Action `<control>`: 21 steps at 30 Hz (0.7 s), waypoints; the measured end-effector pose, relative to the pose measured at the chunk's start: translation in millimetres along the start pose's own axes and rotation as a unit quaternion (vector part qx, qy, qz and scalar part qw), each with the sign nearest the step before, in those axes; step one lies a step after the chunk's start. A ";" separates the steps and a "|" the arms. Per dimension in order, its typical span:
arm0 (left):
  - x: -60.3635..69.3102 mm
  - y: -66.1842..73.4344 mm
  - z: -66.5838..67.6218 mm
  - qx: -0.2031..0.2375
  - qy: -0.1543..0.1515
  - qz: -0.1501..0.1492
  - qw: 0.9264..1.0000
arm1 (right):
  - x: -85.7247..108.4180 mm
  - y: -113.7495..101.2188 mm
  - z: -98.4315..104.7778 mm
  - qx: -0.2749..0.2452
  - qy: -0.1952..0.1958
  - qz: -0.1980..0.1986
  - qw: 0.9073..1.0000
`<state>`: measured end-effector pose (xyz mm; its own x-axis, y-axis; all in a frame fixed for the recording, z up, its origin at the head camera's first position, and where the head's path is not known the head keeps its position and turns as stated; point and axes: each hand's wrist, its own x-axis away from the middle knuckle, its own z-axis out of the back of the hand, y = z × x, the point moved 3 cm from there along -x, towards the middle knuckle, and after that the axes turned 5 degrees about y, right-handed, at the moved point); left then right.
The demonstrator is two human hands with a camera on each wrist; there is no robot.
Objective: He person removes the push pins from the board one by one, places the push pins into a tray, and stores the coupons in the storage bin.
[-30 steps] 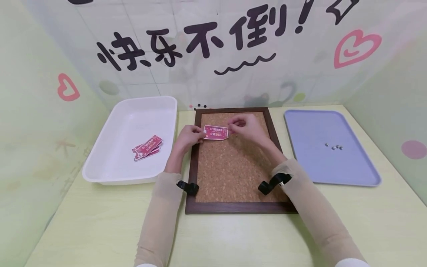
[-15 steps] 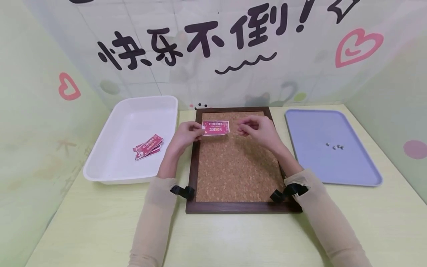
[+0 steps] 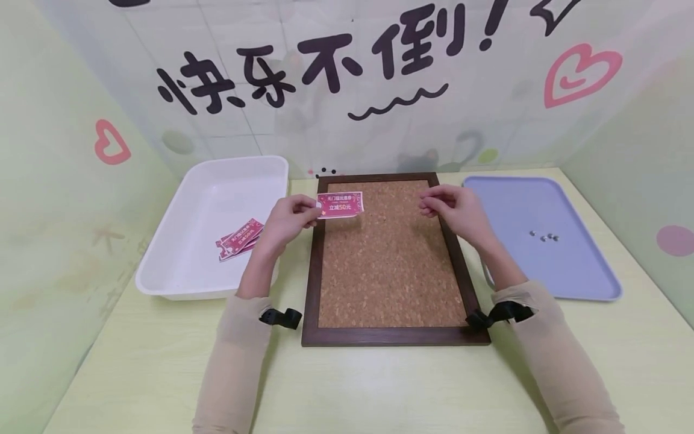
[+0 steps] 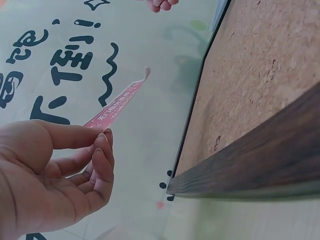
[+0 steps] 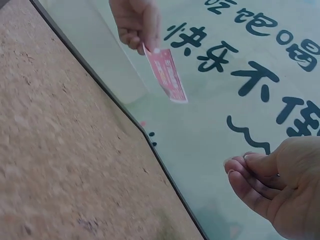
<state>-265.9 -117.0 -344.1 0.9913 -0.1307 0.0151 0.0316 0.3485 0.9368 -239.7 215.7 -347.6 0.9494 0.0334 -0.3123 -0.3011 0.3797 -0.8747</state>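
My left hand [image 3: 290, 220] pinches the left end of a pink printed coupon [image 3: 341, 205], held up above the board's top left part. In the left wrist view the coupon [image 4: 117, 107] is nearly edge-on, with its far tip curled. My right hand [image 3: 458, 211] is over the board's right frame edge, thumb and fingertips together. At that pinch in the right wrist view a tiny dark edge shows, seemingly a small thumbtack [image 5: 245, 156], mostly hidden by the fingers. Under both hands lies a corkboard [image 3: 390, 265] with a dark wooden frame.
A white tray [image 3: 179, 241] at the left holds several more pink coupons [image 3: 238, 239] in a loose pile. On the right stands a blue tray [image 3: 531, 205] with several small silver tacks [image 3: 550, 237]. A printed wall [image 3: 379, 138] rises just behind them.
The coupon has come up off the cork and moved left in my left hand. My right hand has let go of the coupon's right end and moved right toward the blue tray.
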 end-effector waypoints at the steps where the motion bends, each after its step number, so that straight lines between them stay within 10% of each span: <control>1: 1.0 0.2 1.6 0.002 0.000 0.001 1.000 | 0.5 0.7 3.6 -0.001 0.003 -0.002 1.000; 21: 18.7 -19.2 51.8 -0.024 0.041 0.014 0.999 | 18.6 19.7 58.1 -0.009 0.031 -0.016 0.999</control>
<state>-254.6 -174.2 -343.7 0.9990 -0.0438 0.0100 0.0081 0.3946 0.9188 -222.8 277.5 -349.1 0.9514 -0.0363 -0.3059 -0.2726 0.3628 -0.8911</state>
